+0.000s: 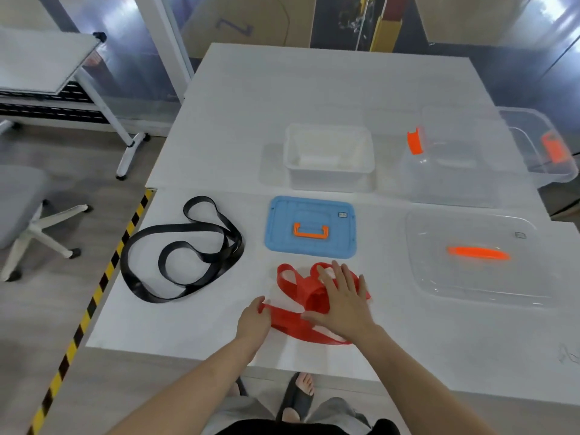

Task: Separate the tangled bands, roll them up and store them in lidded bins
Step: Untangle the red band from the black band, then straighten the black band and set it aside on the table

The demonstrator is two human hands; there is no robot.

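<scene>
Red band: plain red, no pattern. Black band: plain blk, slight sheen. Small lid: light blue w/ orange handle. Small bin: milky white. Big bin: clear, w/ orange latches at both ends. Big lid: clear, w/ orange bar handle. Table: plain white. Floor: grey-brown. Hazard tape on it: yellow/blk diagonal stripes. Chair: grey seat, white legs, blk casters. Sandals blk, shorts grey.
</scene>
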